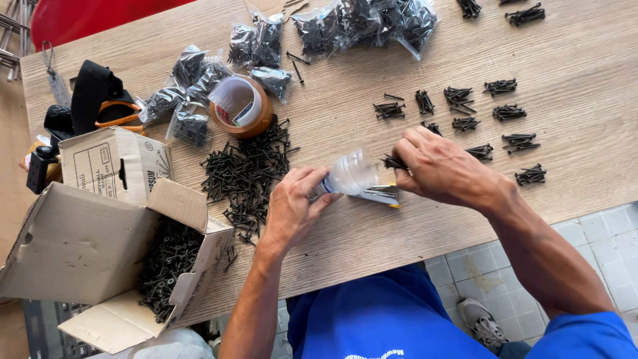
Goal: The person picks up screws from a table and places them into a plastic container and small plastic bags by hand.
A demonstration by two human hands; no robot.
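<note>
Left hand (290,209) grip on one plastic bag (350,175), right hand (442,166) pinching screws (393,161)

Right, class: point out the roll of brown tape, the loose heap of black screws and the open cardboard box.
roll of brown tape (260,114), head view, on its outer brown rim.
loose heap of black screws (244,174), head view, heap's middle.
open cardboard box (70,247), head view, on its side wall.

shirt: blue, short sleeves, white print on front | arms: bare | shoe (482,324): grey sneaker
</note>
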